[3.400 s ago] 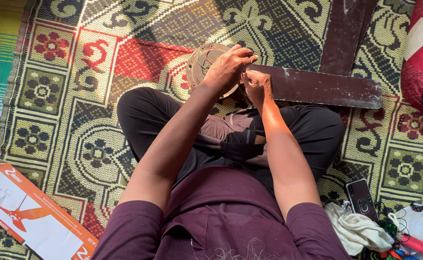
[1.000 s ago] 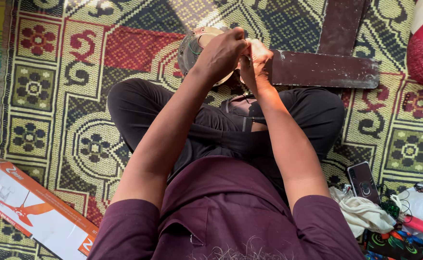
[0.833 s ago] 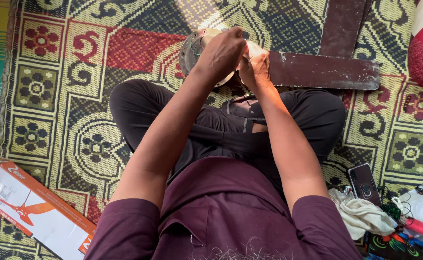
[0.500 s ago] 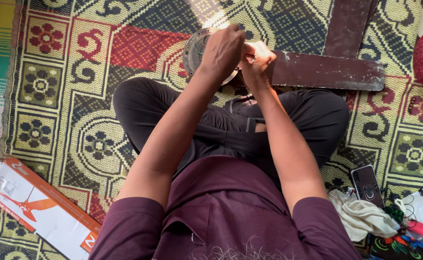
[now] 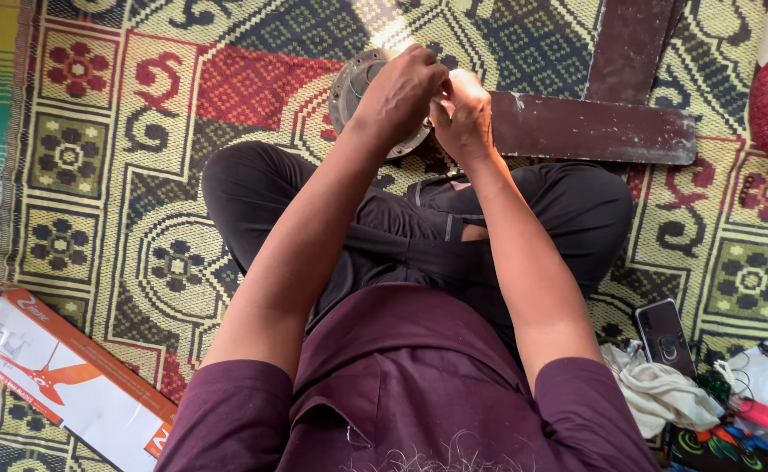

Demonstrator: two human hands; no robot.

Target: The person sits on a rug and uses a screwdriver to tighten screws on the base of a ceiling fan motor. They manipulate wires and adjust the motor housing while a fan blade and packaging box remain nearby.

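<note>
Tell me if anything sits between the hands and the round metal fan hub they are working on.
Nothing visible does. The left hand already rests on the round metal hub, and the right hand is pressed against its edge beside the brown blade. The contact spot itself is hidden by the fingers.

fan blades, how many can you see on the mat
2. One brown fan blade lies flat to the right of the hands; a second fan blade runs up out of the top edge. Others may lie out of frame.
</note>
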